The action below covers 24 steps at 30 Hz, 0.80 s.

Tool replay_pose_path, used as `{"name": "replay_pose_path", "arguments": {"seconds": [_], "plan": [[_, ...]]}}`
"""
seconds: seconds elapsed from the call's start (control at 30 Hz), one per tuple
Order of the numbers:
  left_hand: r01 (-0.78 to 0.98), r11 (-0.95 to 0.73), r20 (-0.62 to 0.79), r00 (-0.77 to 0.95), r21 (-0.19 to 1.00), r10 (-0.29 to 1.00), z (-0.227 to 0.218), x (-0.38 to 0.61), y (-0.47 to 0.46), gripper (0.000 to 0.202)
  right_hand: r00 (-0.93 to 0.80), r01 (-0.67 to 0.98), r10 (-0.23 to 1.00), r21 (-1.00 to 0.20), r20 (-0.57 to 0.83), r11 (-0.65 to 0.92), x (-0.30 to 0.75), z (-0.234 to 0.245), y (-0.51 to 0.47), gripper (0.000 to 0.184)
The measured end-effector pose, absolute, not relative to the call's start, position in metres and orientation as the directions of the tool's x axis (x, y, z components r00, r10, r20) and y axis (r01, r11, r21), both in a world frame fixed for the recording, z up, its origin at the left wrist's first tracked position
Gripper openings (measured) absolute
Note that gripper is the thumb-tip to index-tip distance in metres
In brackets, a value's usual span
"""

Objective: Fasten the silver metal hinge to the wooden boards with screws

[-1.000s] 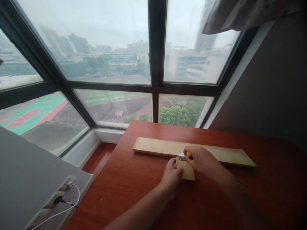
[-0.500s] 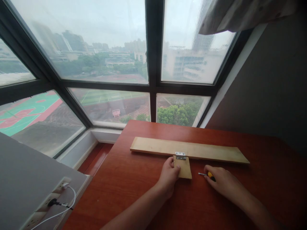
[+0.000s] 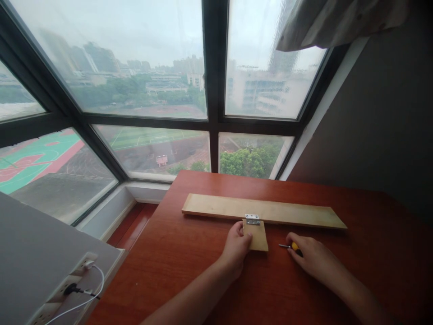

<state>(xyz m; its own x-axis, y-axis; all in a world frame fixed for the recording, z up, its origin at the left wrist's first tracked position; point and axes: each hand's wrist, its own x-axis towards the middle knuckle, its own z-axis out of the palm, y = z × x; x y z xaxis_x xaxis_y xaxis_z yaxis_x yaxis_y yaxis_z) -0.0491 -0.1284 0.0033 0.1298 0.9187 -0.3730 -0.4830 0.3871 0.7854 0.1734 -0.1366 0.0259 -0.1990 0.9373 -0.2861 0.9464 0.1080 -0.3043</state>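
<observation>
My left hand [image 3: 237,247] grips the left edge of a small wooden board [image 3: 257,239], its thumb on top. A silver metal hinge [image 3: 252,219] joins this piece to the front edge of a long wooden plank [image 3: 223,207] lying across the table. One hinge leaf lies on each piece of wood. To the right, my right hand [image 3: 313,256] is closed around a small screwdriver [image 3: 295,247] with a yellow and black handle. Its metal shaft points left toward the small board, apart from it.
The reddish-brown wooden table [image 3: 189,271] reaches back to the windows [image 3: 145,149]. At lower left, a wall socket strip [image 3: 64,286] has a white cable [image 3: 101,280] and a black plug [image 3: 71,289] in it. A curtain [image 3: 338,22] hangs at upper right.
The whole view has shifted slightly, with things sitting a little further left. Both hands keep their holds, and the screwdriver stays apart from the hinge.
</observation>
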Motion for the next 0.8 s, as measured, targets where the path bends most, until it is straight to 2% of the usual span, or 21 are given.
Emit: {"name": "replay_pose_path", "arguments": {"seconds": [0.37,0.47,0.63,0.8], "plan": [[-0.488,0.388,-0.373,0.132,0.782,0.918,0.005,-0.049,-0.128,0.036,-0.205,0.944,0.937,-0.310,-0.284,0.113,0.172,0.026,-0.138,0.012],[-0.482,0.404,-0.391,0.134,0.777,0.911,0.007,-0.050,-0.128,0.034,-0.193,0.936,0.946,-0.337,-0.259,0.099,0.173,0.029,-0.135,0.019],[-0.479,0.422,-0.385,0.178,0.770,0.906,0.013,-0.052,-0.128,0.036,-0.135,0.915,0.986,-0.395,-0.101,0.085,0.171,0.071,-0.129,0.035],[-0.473,0.422,-0.392,0.167,0.773,0.905,0.014,-0.052,-0.128,0.037,-0.248,0.799,0.962,-0.538,0.115,0.270,0.159,0.144,-0.127,0.035]]}}
